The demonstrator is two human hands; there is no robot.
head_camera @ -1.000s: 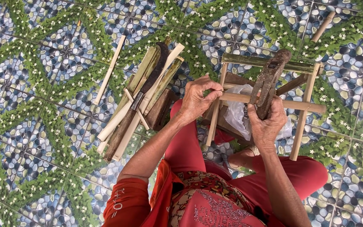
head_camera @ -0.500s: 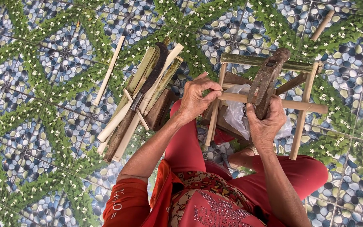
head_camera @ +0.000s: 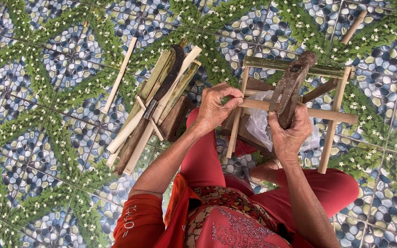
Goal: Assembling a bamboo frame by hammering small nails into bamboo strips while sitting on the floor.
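Here, beside the split bamboo strips on the floor, the left hand pinches the bamboo frame crossbar closed; keep it steady. The right hand grips the rusty hammer firmly; strike squarely.

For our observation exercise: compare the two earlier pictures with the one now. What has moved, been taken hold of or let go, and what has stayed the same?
Nothing visibly changed. The left hand still pinches the bamboo frame at a joint, and the right hand still grips the rusty hammer upright against the crossbar. The bundle of bamboo strips with the long knife on top lies as before on the tiled floor.
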